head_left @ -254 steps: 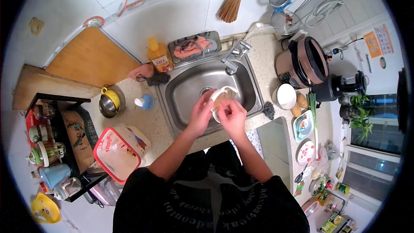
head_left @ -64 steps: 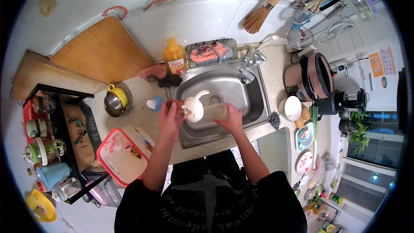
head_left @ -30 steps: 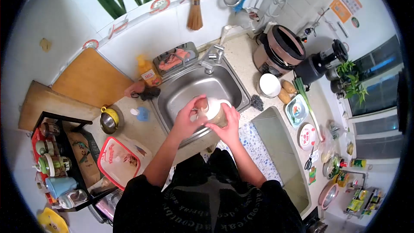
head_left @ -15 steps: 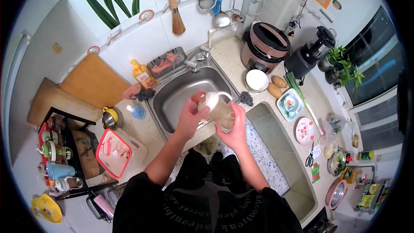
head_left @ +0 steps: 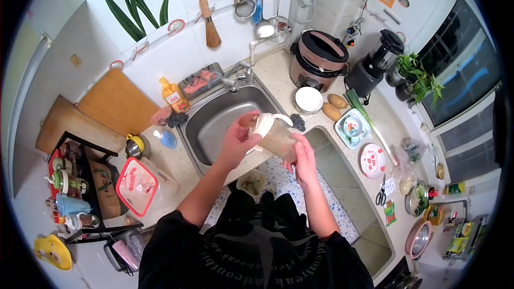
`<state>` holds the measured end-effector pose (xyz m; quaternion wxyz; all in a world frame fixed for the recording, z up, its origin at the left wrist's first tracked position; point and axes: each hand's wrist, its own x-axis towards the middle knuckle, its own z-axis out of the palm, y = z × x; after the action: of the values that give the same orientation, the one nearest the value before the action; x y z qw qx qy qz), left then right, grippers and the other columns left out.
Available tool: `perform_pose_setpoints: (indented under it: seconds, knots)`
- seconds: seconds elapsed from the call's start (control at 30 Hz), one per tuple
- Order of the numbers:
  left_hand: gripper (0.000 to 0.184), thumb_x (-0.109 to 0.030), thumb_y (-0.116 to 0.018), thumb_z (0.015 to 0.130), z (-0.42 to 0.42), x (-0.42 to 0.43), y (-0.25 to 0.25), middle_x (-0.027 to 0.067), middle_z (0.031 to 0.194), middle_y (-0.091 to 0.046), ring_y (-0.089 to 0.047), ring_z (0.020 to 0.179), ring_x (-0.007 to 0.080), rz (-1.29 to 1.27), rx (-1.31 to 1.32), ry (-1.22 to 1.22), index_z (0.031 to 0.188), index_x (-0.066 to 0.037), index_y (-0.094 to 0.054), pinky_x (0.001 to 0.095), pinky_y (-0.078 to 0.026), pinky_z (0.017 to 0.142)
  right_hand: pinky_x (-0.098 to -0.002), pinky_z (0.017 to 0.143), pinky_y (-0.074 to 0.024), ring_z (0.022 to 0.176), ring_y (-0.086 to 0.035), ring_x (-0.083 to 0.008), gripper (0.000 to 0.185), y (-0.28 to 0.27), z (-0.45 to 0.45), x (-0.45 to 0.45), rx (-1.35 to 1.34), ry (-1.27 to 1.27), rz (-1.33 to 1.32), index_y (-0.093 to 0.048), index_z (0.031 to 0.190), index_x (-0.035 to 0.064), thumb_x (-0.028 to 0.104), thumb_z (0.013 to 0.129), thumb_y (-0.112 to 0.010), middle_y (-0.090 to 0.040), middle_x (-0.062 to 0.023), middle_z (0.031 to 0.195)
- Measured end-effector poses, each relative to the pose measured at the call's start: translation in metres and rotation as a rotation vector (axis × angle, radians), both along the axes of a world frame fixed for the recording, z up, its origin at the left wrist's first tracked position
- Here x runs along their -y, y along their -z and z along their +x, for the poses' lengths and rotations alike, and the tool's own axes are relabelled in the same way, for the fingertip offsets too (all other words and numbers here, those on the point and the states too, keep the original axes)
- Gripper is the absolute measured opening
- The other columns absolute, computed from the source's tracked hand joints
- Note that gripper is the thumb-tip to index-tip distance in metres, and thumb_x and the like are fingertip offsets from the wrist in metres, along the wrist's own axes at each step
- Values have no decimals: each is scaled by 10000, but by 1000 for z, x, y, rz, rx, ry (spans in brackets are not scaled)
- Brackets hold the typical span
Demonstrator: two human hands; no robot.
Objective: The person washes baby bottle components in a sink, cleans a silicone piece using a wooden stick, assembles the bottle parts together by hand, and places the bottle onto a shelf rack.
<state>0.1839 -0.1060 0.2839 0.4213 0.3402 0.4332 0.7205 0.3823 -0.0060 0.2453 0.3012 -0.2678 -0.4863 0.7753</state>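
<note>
A clear bottle (head_left: 278, 142) with a white lid and a curved white handle is held tilted over the front right edge of the steel sink (head_left: 201, 127). My left hand (head_left: 240, 138) is wrapped round the white lid (head_left: 263, 124) at the bottle's upper left end. At the lower right end, the fingers of my right hand (head_left: 304, 161) press against the clear body. The bottle looks cloudy inside; what is in it is hard to make out.
Behind the sink are a faucet (head_left: 245, 75) and an orange soap bottle (head_left: 174, 96). To the right stand a white bowl (head_left: 309, 100), potatoes (head_left: 332, 111), a rice cooker (head_left: 318, 63) and a blue dish (head_left: 352, 128). A red-rimmed container (head_left: 137, 186) is at left.
The view has turned and shifted toward the right side of the counter. Both hands earlier worked over the basin; now the bottle is tilted at its front edge, with my right hand at its base.
</note>
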Motion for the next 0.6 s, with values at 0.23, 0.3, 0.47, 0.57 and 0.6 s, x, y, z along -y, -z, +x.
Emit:
perform_pose_setpoints:
  seconds: [0.23, 0.3, 0.47, 0.57, 0.6]
  knots:
    - [473, -32, -617, 927, 5, -14, 12, 70, 1266, -597, -594, 1119, 161, -133, 223, -137, 1382, -29, -487, 317, -478, 990, -234, 518, -486, 778, -657, -172, 724, -19, 3, 7, 84, 86, 453, -308, 1452, 83, 196, 886, -745, -640, -118, 1120]
    - [441, -51, -610, 946, 8, -13, 6, 71, 1244, -610, -597, 1107, 156, -117, 309, -149, 1371, -29, -496, 310, -479, 986, -228, 625, -522, 911, -638, -165, 884, -14, 8, 7, 277, 170, 801, -340, 1412, 73, 158, 726, -892, -600, -107, 1240]
    - [475, -15, -636, 927, 8, -13, 16, 69, 1234, -625, -597, 1116, 145, -47, 103, -109, 1384, -22, -509, 295, -485, 983, -231, 588, -515, 883, -643, -150, 700, -10, 13, 3, 71, 114, 415, -391, 1371, 80, 90, 811, -811, -625, -117, 1181]
    - [522, 9, -649, 912, 7, -11, 7, 74, 1260, -622, -591, 1143, 145, -57, -14, -64, 1412, -18, -499, 296, -472, 1007, -226, 533, -488, 801, -658, -138, 621, 0, 15, 1, 11, 87, 242, -400, 1358, 88, 55, 853, -761, -665, -107, 1062]
    - [539, 15, -654, 908, 7, -10, 6, 76, 1270, -621, -589, 1154, 146, -64, -44, -44, 1422, -17, -494, 298, -466, 1018, -223, 513, -477, 768, -664, -135, 600, 2, 16, 2, 21, 78, 203, -400, 1356, 91, 45, 867, -745, -677, -103, 1021]
